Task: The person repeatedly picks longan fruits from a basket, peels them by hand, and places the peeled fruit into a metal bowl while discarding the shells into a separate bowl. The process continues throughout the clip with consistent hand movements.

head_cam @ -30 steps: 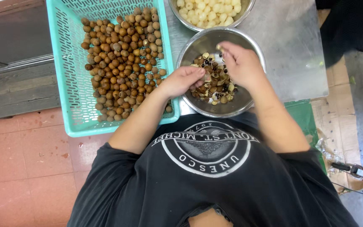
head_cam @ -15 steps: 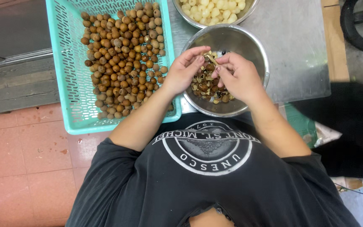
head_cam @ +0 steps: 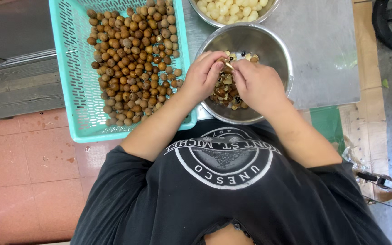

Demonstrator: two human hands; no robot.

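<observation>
Both hands pinch one small fruit over a steel bowl.

The left hand [head_cam: 203, 72] and right hand [head_cam: 256, 84] meet fingertip to fingertip on the fruit [head_cam: 227, 66], above the bowl [head_cam: 275, 43] of peels. A basket [head_cam: 73, 90] of brown fruit sits beside the left hand; a second bowl [head_cam: 214, 20] lies beyond, all on the desk [head_cam: 323, 54].

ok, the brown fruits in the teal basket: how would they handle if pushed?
The brown fruits look small and round, so they would probably roll. Heaped loosely, they would likely shift. The teal basket has raised walls and should contain them.
</observation>
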